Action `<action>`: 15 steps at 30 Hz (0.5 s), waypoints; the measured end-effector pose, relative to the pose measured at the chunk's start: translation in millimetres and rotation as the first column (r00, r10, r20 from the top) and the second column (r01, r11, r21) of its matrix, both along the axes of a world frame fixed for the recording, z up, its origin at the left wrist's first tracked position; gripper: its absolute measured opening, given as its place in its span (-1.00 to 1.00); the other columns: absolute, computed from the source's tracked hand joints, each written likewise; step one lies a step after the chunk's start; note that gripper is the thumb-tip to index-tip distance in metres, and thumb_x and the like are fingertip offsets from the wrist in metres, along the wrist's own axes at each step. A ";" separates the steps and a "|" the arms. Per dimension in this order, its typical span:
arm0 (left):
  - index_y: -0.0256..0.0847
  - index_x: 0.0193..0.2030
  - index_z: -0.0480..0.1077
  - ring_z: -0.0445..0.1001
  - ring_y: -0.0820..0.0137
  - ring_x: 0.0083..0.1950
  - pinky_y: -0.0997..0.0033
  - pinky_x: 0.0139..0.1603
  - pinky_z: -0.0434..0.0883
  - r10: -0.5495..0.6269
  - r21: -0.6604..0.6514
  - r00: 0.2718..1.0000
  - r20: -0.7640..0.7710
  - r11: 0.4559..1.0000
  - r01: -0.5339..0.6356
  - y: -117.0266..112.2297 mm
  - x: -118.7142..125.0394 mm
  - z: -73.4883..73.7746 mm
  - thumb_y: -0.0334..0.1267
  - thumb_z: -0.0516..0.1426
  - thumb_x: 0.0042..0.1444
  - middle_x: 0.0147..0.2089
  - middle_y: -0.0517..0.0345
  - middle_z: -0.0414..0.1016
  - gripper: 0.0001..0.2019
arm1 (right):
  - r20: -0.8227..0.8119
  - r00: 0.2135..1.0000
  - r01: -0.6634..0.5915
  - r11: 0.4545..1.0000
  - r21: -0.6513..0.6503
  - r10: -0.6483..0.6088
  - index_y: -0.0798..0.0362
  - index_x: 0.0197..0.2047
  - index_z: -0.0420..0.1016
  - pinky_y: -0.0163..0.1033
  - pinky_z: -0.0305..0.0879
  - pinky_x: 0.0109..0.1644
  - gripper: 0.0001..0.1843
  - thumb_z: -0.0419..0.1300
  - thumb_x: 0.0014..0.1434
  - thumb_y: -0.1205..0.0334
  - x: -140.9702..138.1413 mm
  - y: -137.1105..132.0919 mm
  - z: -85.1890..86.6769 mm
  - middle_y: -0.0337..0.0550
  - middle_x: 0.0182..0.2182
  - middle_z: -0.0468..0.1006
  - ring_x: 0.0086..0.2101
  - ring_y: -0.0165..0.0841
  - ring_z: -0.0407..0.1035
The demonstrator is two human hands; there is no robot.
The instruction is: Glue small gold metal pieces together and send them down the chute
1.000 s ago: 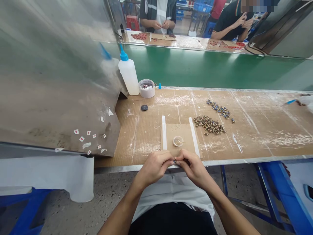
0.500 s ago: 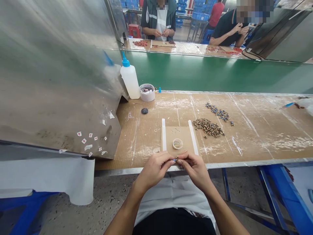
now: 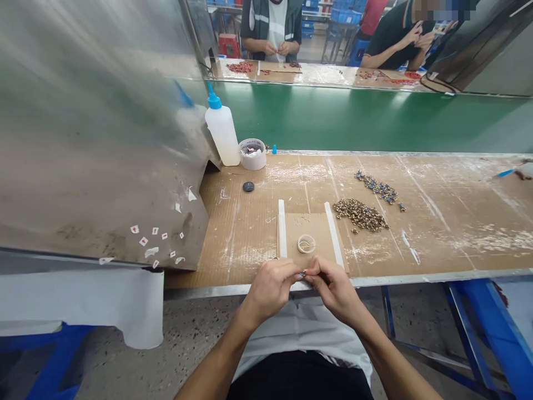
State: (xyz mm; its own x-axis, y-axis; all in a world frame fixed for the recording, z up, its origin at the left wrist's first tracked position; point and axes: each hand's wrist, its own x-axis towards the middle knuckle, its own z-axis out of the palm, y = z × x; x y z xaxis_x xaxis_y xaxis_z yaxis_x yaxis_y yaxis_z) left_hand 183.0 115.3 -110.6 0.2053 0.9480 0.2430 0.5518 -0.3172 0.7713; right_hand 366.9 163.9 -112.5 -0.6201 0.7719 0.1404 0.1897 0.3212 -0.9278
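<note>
Where the bench (image 3: pixel 416 244) edge lies nearest, I read left hand (image 3: pixel 270 288) and right hand (image 3: pixel 335 289) both pinched tight on one small part (image 3: pixel 303 273).

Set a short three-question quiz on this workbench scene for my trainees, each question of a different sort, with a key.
1. True or false: the left hand and the right hand pinch one small part between their fingertips.
2. Which thing lies closest ahead of the hands? A. white ring B. squeeze bottle C. dark disc
3. Fill in: the pile of brass-coloured parts lies to the ____ of the cardboard square.
Key: 1 true; 2 A; 3 right.
</note>
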 end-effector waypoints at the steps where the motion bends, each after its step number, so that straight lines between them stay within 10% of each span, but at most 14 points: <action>1: -0.28 -0.36 0.43 0.34 0.41 -0.37 0.43 -0.32 0.21 0.000 0.001 1.000 -0.008 1.000 0.000 0.1 -0.1 -0.2 -0.42 0.04 0.29 -0.43 0.16 0.39 -0.78 | 0.000 1.000 -0.004 1.000 0.001 0.004 0.07 -0.40 0.19 -0.32 0.10 -0.34 -0.73 0.06 0.37 0.26 -0.4 0.4 1.0 -0.26 -0.45 0.25 -0.43 -0.42 0.16; 15: -0.24 -0.34 0.28 0.33 0.39 -0.32 0.42 -0.26 0.25 -0.062 -0.059 0.998 0.004 0.996 0.062 0.1 -9.1 8.3 -0.34 -0.06 0.36 -0.37 0.15 0.37 -0.77 | -0.190 0.981 -0.003 0.987 -0.161 -0.028 0.00 0.01 0.38 -0.36 0.30 -0.39 -0.82 0.13 0.36 0.20 5.6 -2.5 -1.1 -0.08 -0.15 0.40 -0.37 -0.41 0.34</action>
